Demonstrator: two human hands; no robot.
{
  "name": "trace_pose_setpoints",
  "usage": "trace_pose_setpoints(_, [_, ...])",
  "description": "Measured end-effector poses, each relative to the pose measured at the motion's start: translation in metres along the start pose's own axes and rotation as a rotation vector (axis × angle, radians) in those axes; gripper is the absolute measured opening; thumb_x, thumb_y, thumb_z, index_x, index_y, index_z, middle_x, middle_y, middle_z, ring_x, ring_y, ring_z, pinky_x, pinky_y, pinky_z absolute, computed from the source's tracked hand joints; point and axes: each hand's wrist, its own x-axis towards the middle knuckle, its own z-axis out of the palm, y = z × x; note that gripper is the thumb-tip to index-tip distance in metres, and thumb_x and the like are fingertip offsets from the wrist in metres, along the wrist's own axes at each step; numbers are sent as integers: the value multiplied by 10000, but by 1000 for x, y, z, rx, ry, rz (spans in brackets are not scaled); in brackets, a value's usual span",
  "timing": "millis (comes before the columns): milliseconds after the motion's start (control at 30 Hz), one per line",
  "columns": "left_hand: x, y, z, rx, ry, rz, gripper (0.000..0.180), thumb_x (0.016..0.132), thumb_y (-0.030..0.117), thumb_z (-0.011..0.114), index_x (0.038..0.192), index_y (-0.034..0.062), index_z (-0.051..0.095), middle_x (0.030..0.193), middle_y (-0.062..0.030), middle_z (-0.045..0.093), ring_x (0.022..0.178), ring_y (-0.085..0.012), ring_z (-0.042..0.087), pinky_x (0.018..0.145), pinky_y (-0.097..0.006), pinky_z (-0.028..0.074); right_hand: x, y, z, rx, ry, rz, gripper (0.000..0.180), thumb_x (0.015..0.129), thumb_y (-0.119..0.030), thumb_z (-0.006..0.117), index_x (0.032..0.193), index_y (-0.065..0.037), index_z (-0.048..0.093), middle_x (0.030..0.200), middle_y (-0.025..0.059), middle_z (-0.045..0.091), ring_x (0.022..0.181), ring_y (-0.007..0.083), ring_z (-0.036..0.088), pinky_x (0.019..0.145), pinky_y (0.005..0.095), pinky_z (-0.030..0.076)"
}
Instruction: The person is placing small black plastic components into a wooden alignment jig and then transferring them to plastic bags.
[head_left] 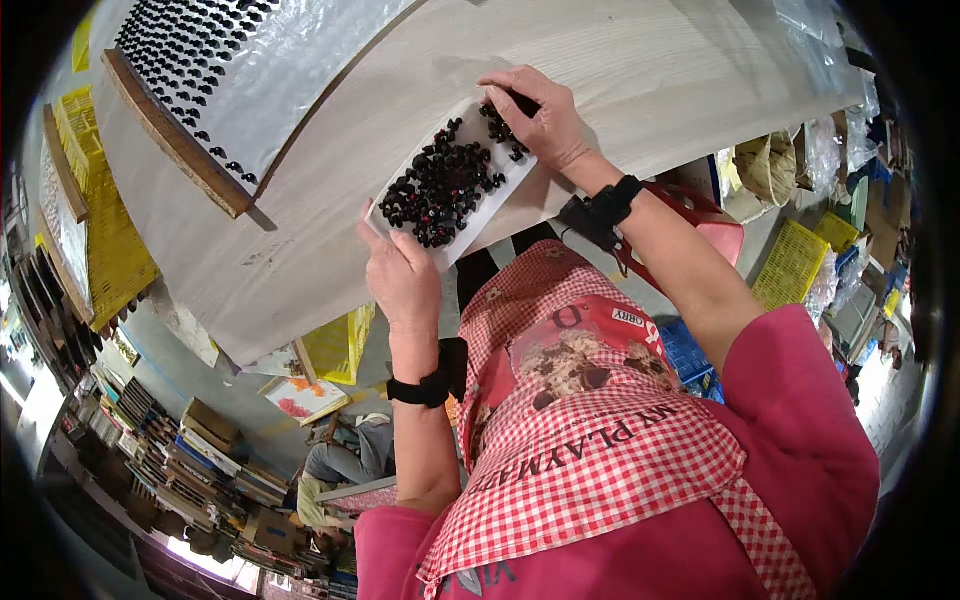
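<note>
A shallow white tray (487, 213) is tilted slantwise at the table's near edge. Many small black pieces (440, 185) with a few red specks lie in it, heaped toward the middle and lower end. My left hand (402, 283) grips the tray's lower left end, thumb on the rim. At the upper right end my right hand (543, 118) is closed over the tray's corner, thumb inward beside some pieces; part of its grip is hidden. Left of the tray, a white board (285, 75) carries rows of similar small black pieces.
A wooden strip (175, 130) edges the board on the pale table (330, 190). Yellow baskets (100, 215) stand at the left, and a red stool (700, 225) is near my right forearm. Another person (350, 460) sits at lower left. Stacked boards and crates surround the floor.
</note>
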Motion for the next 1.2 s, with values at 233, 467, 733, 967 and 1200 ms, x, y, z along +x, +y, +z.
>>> trace_pose_setpoints(233, [22,0,24,-43,34,103,414,938,215,376,1277,-14,434,1011,-352,592,891,-496,587,780,-532,453,23,-8,-1,723,-183,361,186,917,-140,614,983,12,698,744,56,685,705,87,634,697,231,509])
trace_pose_setpoints(467, [27,-23,33,-435,-56,-23,392,996,259,374,1318,42,432,952,-154,626,710,-270,627,527,-377,494,16,-92,8,747,-325,237,206,929,-70,593,1112,9,648,1022,59,682,990,113,612,917,279,483])
trace_pose_setpoints(733, [18,-42,-2,-1007,-153,-31,299,989,208,388,1238,48,427,869,-92,582,597,-174,589,412,-284,458,-37,-43,-76,-364,-297,235,436,782,-228,687,1192,-101,612,1051,144,544,872,272,608,830,370,510])
trace_pose_setpoints(967, [22,-68,-19,-736,-231,41,409,943,206,381,1301,6,371,866,-127,598,600,-195,614,396,-289,462,-46,-50,-51,-247,83,176,100,796,-72,636,857,-5,679,828,129,639,755,259,649,702,355,537])
trace_pose_setpoints(1200, [27,-14,13,-639,-243,211,462,894,156,388,1298,-61,330,680,-155,582,468,-247,588,409,-377,475,-28,-107,-56,120,64,143,100,808,-32,641,889,-24,698,844,66,676,709,127,663,657,276,546])
